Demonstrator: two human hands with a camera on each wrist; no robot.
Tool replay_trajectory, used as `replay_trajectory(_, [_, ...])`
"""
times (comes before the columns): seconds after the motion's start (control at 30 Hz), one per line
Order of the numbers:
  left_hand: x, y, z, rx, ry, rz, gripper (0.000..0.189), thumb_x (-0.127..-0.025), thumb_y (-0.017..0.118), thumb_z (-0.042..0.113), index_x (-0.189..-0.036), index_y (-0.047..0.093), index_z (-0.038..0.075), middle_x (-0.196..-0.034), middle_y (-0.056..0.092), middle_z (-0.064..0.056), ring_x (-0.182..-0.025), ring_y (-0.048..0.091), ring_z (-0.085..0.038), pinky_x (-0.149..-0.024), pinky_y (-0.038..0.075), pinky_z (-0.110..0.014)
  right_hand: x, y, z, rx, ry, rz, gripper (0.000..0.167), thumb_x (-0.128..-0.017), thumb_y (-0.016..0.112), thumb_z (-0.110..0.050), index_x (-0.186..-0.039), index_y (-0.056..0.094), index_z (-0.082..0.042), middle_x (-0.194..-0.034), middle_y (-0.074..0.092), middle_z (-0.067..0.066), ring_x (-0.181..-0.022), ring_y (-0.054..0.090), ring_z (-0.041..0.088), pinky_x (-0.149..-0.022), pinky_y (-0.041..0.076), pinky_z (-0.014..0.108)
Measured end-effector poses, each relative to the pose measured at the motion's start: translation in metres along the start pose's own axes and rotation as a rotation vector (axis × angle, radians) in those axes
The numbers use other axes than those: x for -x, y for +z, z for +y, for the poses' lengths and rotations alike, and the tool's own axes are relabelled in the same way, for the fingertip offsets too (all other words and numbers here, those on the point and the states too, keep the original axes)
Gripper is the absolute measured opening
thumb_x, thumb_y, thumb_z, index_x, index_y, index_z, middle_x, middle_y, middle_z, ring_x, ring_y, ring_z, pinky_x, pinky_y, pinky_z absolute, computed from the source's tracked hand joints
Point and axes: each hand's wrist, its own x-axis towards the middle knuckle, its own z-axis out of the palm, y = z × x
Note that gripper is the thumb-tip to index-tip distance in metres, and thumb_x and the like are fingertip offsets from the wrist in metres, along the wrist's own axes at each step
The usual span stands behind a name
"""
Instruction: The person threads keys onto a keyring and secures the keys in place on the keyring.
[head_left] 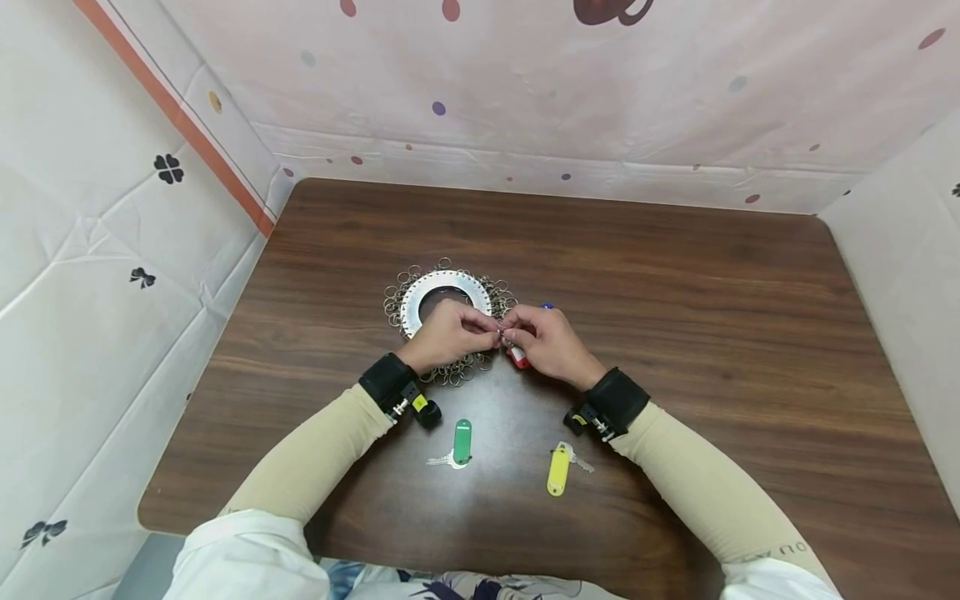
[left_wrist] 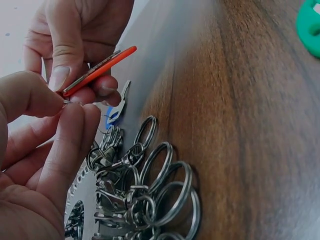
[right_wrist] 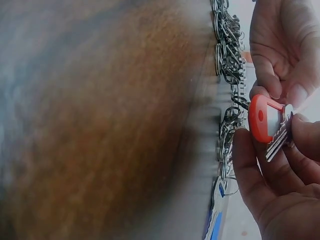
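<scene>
Above the table, both hands meet at a red key tag (head_left: 518,357) with a key (right_wrist: 281,139) against it. The right hand (head_left: 551,342) holds the tag and key between thumb and fingers. At the tag's end, the left hand (head_left: 450,333) pinches a small metal piece (left_wrist: 67,102), probably part of a ring, mostly hidden by the fingertips. Just under the hands lies a round silver-white holder (head_left: 410,310), its rim hung with many metal split rings (left_wrist: 165,160) and clasps. A key with a blue tag (right_wrist: 216,215) is beside it, mostly behind the right hand in the head view.
Nearer the person, a green key tag (head_left: 462,442) with a key lies to the left and a yellow key tag (head_left: 557,471) with a key to the right. The brown wooden table (head_left: 712,333) meets a patterned cloth wall (head_left: 525,100) at the back.
</scene>
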Motion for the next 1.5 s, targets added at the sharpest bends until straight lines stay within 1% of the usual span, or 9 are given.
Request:
replay_trajectory(0.1, [-0.0002, 0.0013, 0.0004, -0.03, 0.005, 0.025, 0.016, -0.087, 0.074, 0.006, -0.1, 0.081, 0.001, -0.1, 0.081, -0.014, -0.083, 0.076, -0.014, -0.078, 0.062, -0.023, 0.0001, -0.0004, 0.0005, 0.009, -0.008, 0.001, 0.009, -0.096, 0.068, 0.001, -0.092, 0.073, -0.006, -0.089, 0.077, 0.009, -0.079, 0.065, 0.016, -0.071, 0.051, 0.023])
replay_trajectory(0.23, [-0.0003, 0.0034, 0.0014, -0.042, -0.005, 0.04, 0.014, -0.086, 0.074, 0.006, -0.098, 0.082, 0.003, -0.102, 0.081, -0.013, -0.085, 0.076, -0.015, -0.079, 0.062, -0.023, 0.0002, -0.0001, 0.0013, 0.009, -0.024, 0.002, 0.009, -0.096, 0.069, 0.001, -0.093, 0.073, -0.006, -0.089, 0.077, 0.009, -0.08, 0.065, 0.016, -0.072, 0.051, 0.024])
replay_trajectory(0.53, [0.0006, 0.0039, 0.004, -0.049, -0.025, 0.048, 0.014, -0.086, 0.075, 0.007, -0.098, 0.082, 0.004, -0.099, 0.082, -0.012, -0.082, 0.074, -0.011, -0.079, 0.062, -0.024, 0.0006, -0.0006, 0.0007, 0.021, -0.033, 0.019, 0.009, -0.095, 0.069, 0.0, -0.092, 0.073, -0.007, -0.088, 0.077, 0.009, -0.08, 0.066, 0.017, -0.074, 0.052, 0.026])
replay_trajectory(0.83, [0.0, 0.0025, 0.0035, -0.039, -0.03, 0.048, 0.015, -0.087, 0.073, 0.007, -0.099, 0.081, 0.003, -0.097, 0.081, -0.013, -0.08, 0.074, -0.01, -0.077, 0.061, -0.023, 0.0003, 0.0004, 0.001, 0.015, -0.024, 0.019, 0.009, -0.096, 0.069, 0.0, -0.092, 0.073, -0.007, -0.088, 0.076, 0.009, -0.078, 0.065, 0.016, -0.072, 0.051, 0.024])
replay_trajectory(0.93, [0.0001, 0.0018, 0.0025, -0.019, -0.032, 0.041, 0.015, -0.088, 0.074, 0.008, -0.1, 0.081, 0.002, -0.098, 0.081, -0.014, -0.081, 0.074, -0.011, -0.078, 0.062, -0.023, 0.0003, 0.0006, 0.0005, 0.008, -0.015, 0.019, 0.009, -0.096, 0.069, 0.0, -0.092, 0.073, -0.007, -0.088, 0.075, 0.009, -0.078, 0.064, 0.016, -0.071, 0.051, 0.024])
replay_trajectory(1.1, [0.0009, 0.0012, 0.0012, 0.065, -0.049, 0.011, 0.017, -0.087, 0.077, 0.005, -0.103, 0.079, 0.0, -0.102, 0.08, -0.016, -0.084, 0.075, -0.01, -0.08, 0.062, -0.022, 0.0006, 0.0007, -0.0012, -0.015, 0.002, 0.021, 0.008, -0.096, 0.069, -0.001, -0.092, 0.073, -0.007, -0.087, 0.075, 0.01, -0.076, 0.063, 0.015, -0.069, 0.05, 0.024])
replay_trajectory(1.27, [0.0014, 0.0018, 0.0006, 0.118, -0.057, 0.003, 0.018, -0.085, 0.081, 0.002, -0.101, 0.073, -0.002, -0.101, 0.078, -0.019, -0.085, 0.074, -0.01, -0.078, 0.062, -0.022, 0.0002, 0.001, -0.0008, -0.019, 0.003, 0.022, 0.008, -0.096, 0.069, -0.001, -0.092, 0.073, -0.007, -0.087, 0.075, 0.01, -0.075, 0.062, 0.014, -0.068, 0.049, 0.023])
replay_trajectory(1.37, [0.0012, 0.0017, 0.001, 0.112, -0.049, 0.014, 0.025, -0.084, 0.082, 0.002, -0.105, 0.069, -0.002, -0.102, 0.077, -0.019, -0.088, 0.075, -0.014, -0.08, 0.062, -0.023, -0.0005, 0.0009, -0.0008, -0.018, 0.0, 0.022, 0.008, -0.096, 0.069, -0.002, -0.092, 0.074, -0.007, -0.086, 0.074, 0.009, -0.075, 0.062, 0.014, -0.068, 0.049, 0.023])
replay_trajectory(1.5, [0.0008, 0.0013, -0.0001, 0.045, 0.009, 0.02, 0.029, -0.086, 0.082, 0.004, -0.111, 0.071, -0.001, -0.106, 0.077, -0.018, -0.091, 0.076, -0.019, -0.081, 0.063, -0.024, -0.0014, 0.0005, -0.0006, -0.024, -0.006, 0.021, 0.008, -0.097, 0.069, -0.001, -0.092, 0.074, -0.007, -0.085, 0.074, 0.009, -0.075, 0.063, 0.014, -0.069, 0.05, 0.023])
